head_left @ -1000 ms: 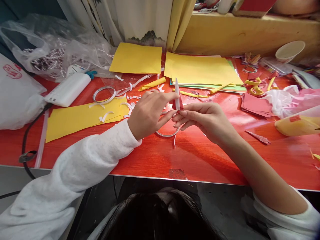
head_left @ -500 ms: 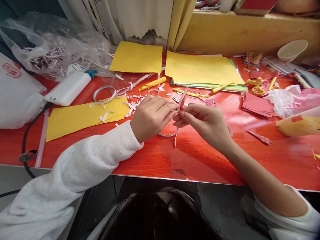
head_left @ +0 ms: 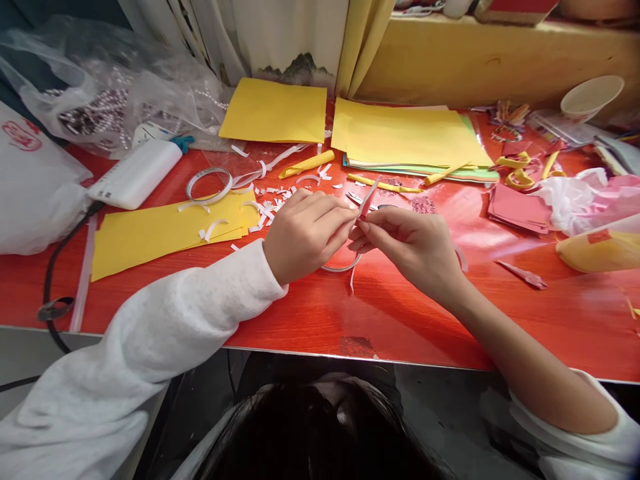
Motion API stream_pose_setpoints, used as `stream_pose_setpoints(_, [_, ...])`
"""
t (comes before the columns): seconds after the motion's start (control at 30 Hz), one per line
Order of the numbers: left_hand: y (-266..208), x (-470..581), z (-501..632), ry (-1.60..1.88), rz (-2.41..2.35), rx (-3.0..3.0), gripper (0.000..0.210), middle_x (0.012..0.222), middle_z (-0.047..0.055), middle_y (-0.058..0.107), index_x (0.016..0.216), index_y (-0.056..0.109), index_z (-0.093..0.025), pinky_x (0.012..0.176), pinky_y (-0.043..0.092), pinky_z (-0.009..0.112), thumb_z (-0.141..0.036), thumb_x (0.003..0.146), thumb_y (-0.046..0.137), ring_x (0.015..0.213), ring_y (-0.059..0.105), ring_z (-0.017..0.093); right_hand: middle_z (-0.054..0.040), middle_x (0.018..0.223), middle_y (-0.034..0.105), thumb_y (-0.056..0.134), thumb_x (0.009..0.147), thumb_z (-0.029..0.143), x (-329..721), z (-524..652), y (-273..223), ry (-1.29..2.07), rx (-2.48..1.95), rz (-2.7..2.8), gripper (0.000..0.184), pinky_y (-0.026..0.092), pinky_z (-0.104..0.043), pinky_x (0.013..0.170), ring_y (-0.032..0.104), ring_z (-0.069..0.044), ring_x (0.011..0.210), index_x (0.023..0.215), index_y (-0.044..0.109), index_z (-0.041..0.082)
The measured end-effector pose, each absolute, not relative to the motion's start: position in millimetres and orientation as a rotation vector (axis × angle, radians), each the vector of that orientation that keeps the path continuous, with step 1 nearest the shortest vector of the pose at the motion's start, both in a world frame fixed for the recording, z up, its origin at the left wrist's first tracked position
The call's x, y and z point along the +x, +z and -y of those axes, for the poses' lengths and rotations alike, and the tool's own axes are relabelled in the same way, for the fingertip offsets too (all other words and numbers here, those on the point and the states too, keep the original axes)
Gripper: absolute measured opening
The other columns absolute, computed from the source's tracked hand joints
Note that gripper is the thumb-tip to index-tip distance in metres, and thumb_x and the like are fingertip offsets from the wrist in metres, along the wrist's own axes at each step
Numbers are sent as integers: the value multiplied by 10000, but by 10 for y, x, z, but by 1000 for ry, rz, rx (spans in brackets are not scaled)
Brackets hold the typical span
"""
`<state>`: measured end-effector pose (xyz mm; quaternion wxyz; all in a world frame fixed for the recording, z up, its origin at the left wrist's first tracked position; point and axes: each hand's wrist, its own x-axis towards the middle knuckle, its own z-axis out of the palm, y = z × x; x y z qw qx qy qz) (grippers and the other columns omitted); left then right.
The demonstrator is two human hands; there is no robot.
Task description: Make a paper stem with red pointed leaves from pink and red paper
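Observation:
Between my two hands, above the red table [head_left: 300, 320], is a narrow strip of red and white paper [head_left: 370, 197], its pointed end upward. My left hand [head_left: 310, 230] grips the strip's lower left side, its fingers together and pointing right. My right hand [head_left: 407, 243] pinches the same strip from the right with thumb and forefinger. Below the hands, a white ring that looks like a tape roll [head_left: 344, 269] shows its lower edge, with a thin white tail hanging from it. The fingers hide the rest of the ring. Metal blade tips [head_left: 354, 198] poke out behind the strip.
Yellow paper sheets [head_left: 275, 110] and a stack of coloured paper [head_left: 400, 133] lie at the back. White paper scraps [head_left: 267, 212], another tape roll [head_left: 209, 185] and a white power bank [head_left: 140, 173] are on the left. Pink paper squares [head_left: 519, 208] and a plastic cup [head_left: 600, 247] sit right.
The strip between my fingers leans more to the right and shows more edge-on. Both hands keep their hold almost in place. The whole view has shifted slightly.

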<state>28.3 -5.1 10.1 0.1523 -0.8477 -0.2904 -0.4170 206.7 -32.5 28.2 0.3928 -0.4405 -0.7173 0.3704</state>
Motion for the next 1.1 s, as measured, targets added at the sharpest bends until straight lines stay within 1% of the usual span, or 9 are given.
stream_pose_setpoints(0.17, [115, 283, 60, -1201, 851, -2457, 134, 820, 23, 701, 861, 627, -160, 707, 422, 304, -198, 869, 498, 772, 645, 156, -22, 725, 674, 523, 866, 213, 2070, 323, 293, 928, -1112, 1849, 129, 577, -297, 678, 678, -143, 693, 802, 627, 170])
stream_pose_setpoints(0.33, [130, 295, 70, -1173, 914, -2489, 147, 817, 13, 705, 853, 627, -170, 709, 416, 301, -200, 870, 484, 768, 640, 152, -18, 712, 678, 528, 865, 222, 2064, 336, 327, 928, -1129, 1848, 136, 578, -287, 674, 682, -143, 694, 792, 630, 169])
stream_pose_setpoints(0.57, [162, 297, 82, -1298, 983, -2586, 130, 807, 12, 706, 824, 631, -160, 717, 425, 280, -180, 854, 506, 773, 644, 135, -21, 724, 691, 529, 862, 219, 2061, 345, 373, 904, -1155, 1876, 131, 572, -281, 665, 685, -148, 692, 789, 628, 175])
stream_pose_setpoints(0.63, [171, 293, 85, -1301, 1023, -2638, 134, 825, 12, 709, 832, 635, -166, 728, 430, 280, -200, 856, 508, 784, 646, 134, -20, 729, 696, 523, 862, 216, 2059, 344, 379, 853, -1175, 1902, 129, 567, -281, 666, 686, -149, 697, 787, 623, 184])
stream_pose_setpoints(0.73, [173, 289, 83, -1275, 1067, -2649, 141, 844, 15, 712, 838, 639, -177, 744, 434, 287, -247, 857, 518, 798, 648, 140, -10, 732, 704, 519, 854, 200, 2053, 338, 372, 686, -1221, 1968, 132, 550, -282, 659, 682, -150, 694, 765, 615, 199])
stream_pose_setpoints(0.83, [162, 291, 77, -1249, 1066, -2622, 147, 832, 17, 711, 831, 634, -176, 736, 427, 290, -247, 866, 510, 800, 644, 143, -2, 744, 710, 512, 848, 186, 2048, 331, 354, 580, -1227, 2027, 142, 534, -278, 644, 678, -148, 687, 747, 609, 210])
stream_pose_setpoints(1.1, [139, 298, 72, -1252, 1035, -2583, 130, 777, 20, 691, 804, 616, -161, 722, 445, 286, -190, 857, 501, 743, 619, 143, -11, 750, 710, 521, 843, 191, 2042, 330, 351, 594, -1237, 2016, 135, 530, -284, 653, 685, -158, 709, 752, 620, 203])
